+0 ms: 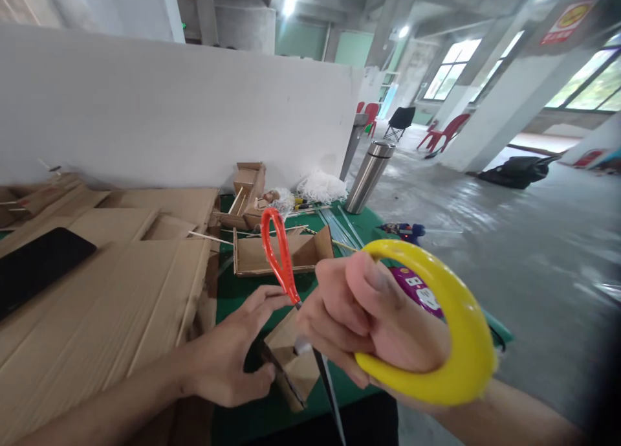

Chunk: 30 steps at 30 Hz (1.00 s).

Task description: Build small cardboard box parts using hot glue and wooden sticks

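My right hand (356,310) is closed around scissors, whose red loop handle (279,255) sticks up beyond the fist. A dark blade (330,388) points down toward me below the hand. A thick, glossy yellow loop (468,333) shows large around the wrist; whether it belongs to the scissors, I cannot tell. My left hand (233,352) has its thumb and fingers spread, beside a small folded cardboard piece (301,371) on the green table. Its thumb tip lies at the cardboard's near edge, and its fingertips reach behind the red handle.
An open cardboard box (310,252) lies ahead, with another cardboard box (250,187) behind it. Stacked cardboard sheets (121,303) and a black phone (43,265) fill the left. A steel flask (371,177), white shredded material (323,187) and a blue glue gun (407,231) stand beyond.
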Available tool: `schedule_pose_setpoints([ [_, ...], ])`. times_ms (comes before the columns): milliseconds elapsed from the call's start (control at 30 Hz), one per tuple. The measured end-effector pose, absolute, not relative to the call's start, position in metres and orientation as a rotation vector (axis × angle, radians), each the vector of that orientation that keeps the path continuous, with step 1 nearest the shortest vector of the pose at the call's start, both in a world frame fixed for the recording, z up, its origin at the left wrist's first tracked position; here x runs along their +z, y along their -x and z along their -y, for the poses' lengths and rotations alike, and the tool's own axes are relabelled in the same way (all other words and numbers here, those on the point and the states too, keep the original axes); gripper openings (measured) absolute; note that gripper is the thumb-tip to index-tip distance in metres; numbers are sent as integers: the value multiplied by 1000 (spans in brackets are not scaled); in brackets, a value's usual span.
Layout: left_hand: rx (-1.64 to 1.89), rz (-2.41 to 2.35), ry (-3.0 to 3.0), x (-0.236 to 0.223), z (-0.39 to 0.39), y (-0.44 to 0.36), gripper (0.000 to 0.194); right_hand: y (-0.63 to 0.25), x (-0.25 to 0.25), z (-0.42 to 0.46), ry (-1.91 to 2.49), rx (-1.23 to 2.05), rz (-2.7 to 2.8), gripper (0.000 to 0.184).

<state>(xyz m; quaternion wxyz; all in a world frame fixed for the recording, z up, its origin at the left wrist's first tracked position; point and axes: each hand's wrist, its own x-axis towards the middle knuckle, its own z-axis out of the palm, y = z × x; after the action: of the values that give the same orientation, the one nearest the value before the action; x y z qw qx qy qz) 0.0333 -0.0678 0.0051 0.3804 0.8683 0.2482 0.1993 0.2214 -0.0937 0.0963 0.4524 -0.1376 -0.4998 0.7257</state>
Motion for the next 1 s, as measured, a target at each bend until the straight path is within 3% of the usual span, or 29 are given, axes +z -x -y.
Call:
schedule_pose_setpoints([
  [133,522,-749,-2125,4,78,-45,75,-217,97,94,352,1752,1126,53],
  [267,530,-864,-2040,3,82,-52,84,-216,97,87,258,1848,1185,47],
  [467,502,-898,-2190,10,89,-53,62,-216,96,81,138,1972,1247,47],
  [733,285,-627,-2142,13,67,-35,70,-220,89,64,-25,2007,1353,56],
  [1000,415,-656,-2141,9,71,-37,85,-212,94,73,47,1994,1274,52],
])
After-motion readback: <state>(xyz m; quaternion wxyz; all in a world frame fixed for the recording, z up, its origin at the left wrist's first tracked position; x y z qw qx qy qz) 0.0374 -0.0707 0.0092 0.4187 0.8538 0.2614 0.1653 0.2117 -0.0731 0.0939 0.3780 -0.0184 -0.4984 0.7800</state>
